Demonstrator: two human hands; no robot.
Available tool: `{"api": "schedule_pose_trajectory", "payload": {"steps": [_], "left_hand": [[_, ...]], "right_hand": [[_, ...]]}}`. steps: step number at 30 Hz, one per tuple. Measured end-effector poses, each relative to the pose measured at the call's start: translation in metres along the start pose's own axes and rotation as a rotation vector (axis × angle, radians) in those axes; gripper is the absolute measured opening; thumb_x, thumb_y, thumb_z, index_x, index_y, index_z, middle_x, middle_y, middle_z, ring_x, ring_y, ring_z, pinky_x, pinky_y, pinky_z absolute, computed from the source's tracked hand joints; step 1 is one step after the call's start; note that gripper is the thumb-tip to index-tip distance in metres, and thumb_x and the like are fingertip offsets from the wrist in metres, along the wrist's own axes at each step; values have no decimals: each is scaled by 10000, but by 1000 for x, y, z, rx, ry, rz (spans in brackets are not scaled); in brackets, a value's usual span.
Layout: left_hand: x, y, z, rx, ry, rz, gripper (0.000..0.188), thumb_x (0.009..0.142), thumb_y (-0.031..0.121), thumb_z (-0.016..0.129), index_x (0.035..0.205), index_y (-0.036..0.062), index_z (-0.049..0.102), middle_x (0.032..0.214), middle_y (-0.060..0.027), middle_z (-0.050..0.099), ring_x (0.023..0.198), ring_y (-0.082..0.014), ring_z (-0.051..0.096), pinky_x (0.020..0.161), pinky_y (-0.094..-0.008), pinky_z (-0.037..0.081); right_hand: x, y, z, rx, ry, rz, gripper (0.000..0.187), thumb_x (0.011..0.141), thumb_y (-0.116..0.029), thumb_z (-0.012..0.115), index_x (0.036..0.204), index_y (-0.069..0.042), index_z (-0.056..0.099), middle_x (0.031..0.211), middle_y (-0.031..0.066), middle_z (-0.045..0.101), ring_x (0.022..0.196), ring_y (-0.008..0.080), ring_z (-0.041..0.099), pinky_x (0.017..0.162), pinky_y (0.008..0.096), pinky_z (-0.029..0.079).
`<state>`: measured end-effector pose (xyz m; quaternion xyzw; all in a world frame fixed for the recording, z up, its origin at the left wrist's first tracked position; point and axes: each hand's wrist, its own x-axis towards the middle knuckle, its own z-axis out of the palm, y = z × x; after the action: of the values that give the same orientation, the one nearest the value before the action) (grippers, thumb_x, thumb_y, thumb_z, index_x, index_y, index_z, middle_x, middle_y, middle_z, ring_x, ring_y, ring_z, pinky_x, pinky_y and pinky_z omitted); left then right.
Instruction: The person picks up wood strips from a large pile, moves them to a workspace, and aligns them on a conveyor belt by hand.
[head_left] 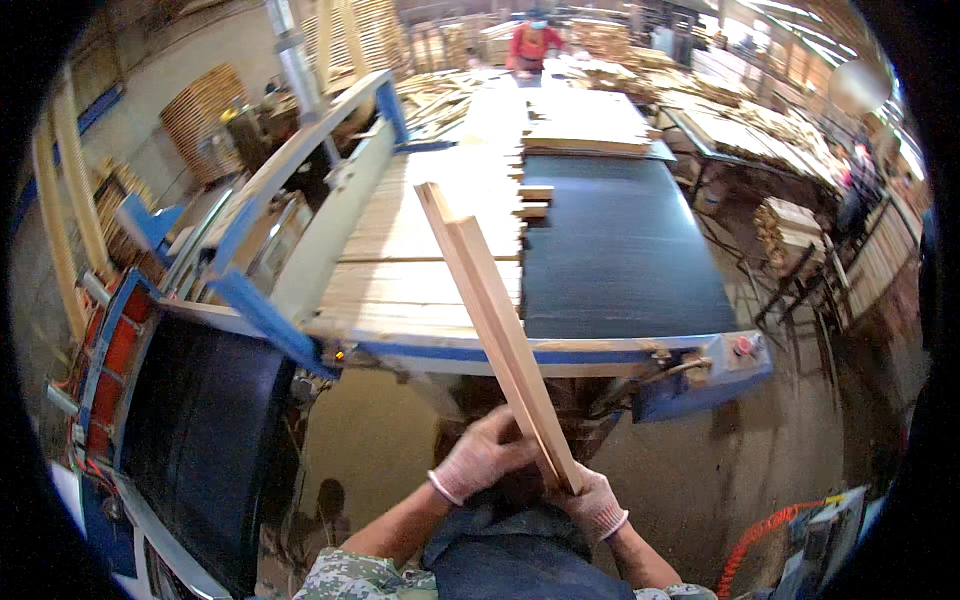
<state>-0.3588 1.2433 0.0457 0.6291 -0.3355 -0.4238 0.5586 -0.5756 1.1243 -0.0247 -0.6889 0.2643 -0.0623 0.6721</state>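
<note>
A long wood strip (492,320) slants up from in front of the bench (620,250), its far end reaching over the bench's near edge. It may be two lengths lying together; I cannot tell. The right hand (592,503), gloved, is closed around the lower end, probably bearing most of the weight. The left hand (497,455), also gloved, has bent fingers against the strip just above, likely to steady it; whether they pinch it I cannot tell. Holding it low seems to suit a piece tipped so steeply, with the far end left free.

On the bench's left half, light boards (410,295) lie flat, side by side, perhaps to keep them in even rows. A board stack (585,130) sits at the bench's far right. The control box (700,380) hangs at its near right corner, presumably for easy reach.
</note>
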Motion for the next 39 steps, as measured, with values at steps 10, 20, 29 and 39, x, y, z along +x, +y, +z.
{"api": "schedule_pose_trajectory", "payload": {"steps": [10, 20, 29, 39], "left_hand": [[189, 194, -11, -144, 185, 754, 798, 970, 220, 797, 1646, 93, 392, 1478, -170, 589, 1155, -188, 661, 943, -361, 623], [309, 261, 13, -365, 16, 820, 477, 1066, 327, 666, 1429, 20, 639, 1392, -118, 659, 1277, -186, 632, 1082, -355, 522], [361, 311, 186, 242, 81, 1371, 478, 1093, 153, 548, 1566, 90, 528, 1558, -124, 550, 1400, -228, 571, 1143, -372, 491], [461, 310, 438, -203, -310, 694, 332, 1043, 336, 703, 1269, 93, 694, 1183, -21, 725, 971, -119, 700, 786, -294, 599]], "right_hand": [[-28, 17, -57, -189, 434, -62, 739, 887, -234, 895, 1512, -23, 560, 1327, 116, 724, 1151, 181, 702, 1009, 344, 559], [-15, -13, -113, -412, 860, -349, 699, 876, -229, 868, 1488, -57, 577, 1149, 183, 716, 1048, 353, 719, 932, 406, 588], [-47, -16, -252, -593, 1199, -293, 662, 855, -250, 874, 1443, -89, 616, 1186, 138, 697, 1072, 327, 708, 941, 388, 581], [-142, 51, -471, -449, 1181, -138, 634, 846, -182, 862, 1424, -65, 629, 1149, 165, 723, 1068, 335, 723, 928, 401, 586]]}}
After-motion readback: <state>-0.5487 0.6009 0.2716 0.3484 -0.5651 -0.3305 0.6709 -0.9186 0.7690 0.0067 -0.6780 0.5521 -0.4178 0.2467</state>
